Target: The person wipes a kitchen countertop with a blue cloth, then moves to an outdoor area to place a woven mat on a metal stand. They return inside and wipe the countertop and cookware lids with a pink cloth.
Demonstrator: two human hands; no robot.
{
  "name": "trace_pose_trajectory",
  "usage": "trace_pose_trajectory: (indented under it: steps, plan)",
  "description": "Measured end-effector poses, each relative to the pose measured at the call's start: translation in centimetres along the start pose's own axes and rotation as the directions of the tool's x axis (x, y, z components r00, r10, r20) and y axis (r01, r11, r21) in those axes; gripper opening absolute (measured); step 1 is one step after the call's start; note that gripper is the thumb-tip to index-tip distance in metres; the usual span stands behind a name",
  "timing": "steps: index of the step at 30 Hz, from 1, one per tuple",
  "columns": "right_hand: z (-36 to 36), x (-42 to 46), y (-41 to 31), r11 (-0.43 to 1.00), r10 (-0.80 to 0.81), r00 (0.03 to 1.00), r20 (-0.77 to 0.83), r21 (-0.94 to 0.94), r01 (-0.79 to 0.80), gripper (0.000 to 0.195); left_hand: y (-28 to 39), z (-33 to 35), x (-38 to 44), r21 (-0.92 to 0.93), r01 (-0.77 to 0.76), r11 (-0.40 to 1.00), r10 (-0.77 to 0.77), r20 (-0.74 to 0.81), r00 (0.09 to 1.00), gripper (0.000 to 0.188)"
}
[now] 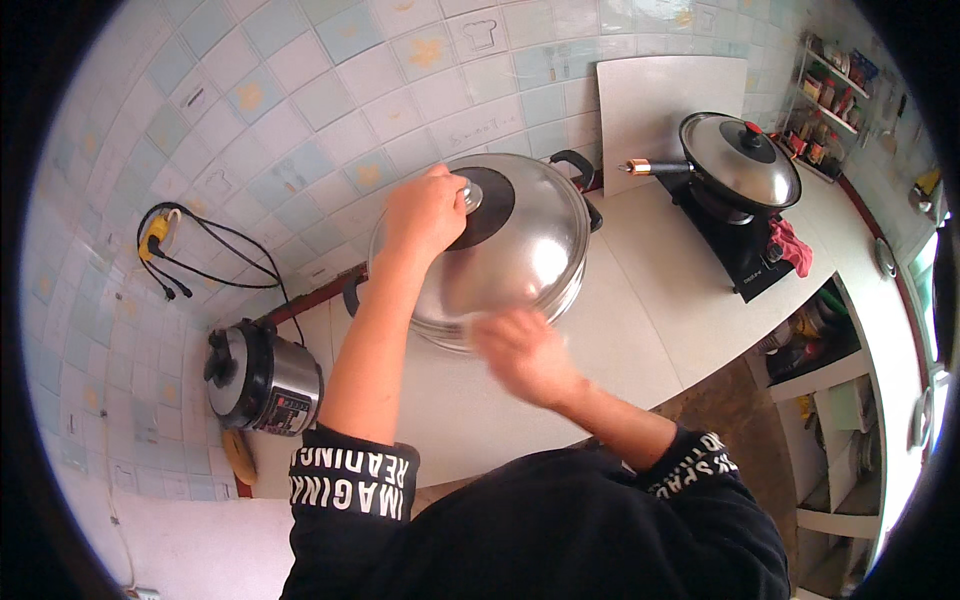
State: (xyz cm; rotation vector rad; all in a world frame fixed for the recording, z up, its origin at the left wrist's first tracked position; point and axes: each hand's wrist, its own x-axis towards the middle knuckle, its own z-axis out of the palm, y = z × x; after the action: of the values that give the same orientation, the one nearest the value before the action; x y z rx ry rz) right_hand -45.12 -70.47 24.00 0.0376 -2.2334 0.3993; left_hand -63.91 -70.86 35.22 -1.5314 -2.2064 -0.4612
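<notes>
A large stainless-steel pot (442, 337) with black side handles stands on the counter before me, against the tiled wall. Its domed metal lid (540, 232) has a dark round centre and a knob (472, 196). My left hand (427, 210) is closed around that knob, and the lid sits on the pot. Over the near rim hovers my right hand (521, 356), blurred, its fingers curled; nothing shows in it. Whether it touches the rim I cannot tell.
An electric pressure cooker (264, 379) stands at the left, its wall cable (232, 217) above. Rightward, a lidded wok (739, 165) sits on a black gas stove (731, 240) beside a red cloth (791, 246). Open shelves (836, 450) lie below the counter (630, 360).
</notes>
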Motion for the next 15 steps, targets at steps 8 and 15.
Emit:
trace_pose_trajectory:
  steps: [8, 15]
  plan:
    - [-5.2, -4.6, 9.2, 0.686, 0.726, 0.641, -0.247, 0.213, -0.695, 0.024, -0.5, 0.7, -0.4, -0.065, -0.065, 0.996, 0.057, -0.112, 0.992, 0.009]
    - [1.2, -5.5, 5.9, 0.661, 0.738, 0.633, -0.234, 0.444, -0.605, 0.040, -0.7, 1.1, -0.9, -0.166, -0.065, 0.984, 0.042, -0.139, 0.989, 0.016]
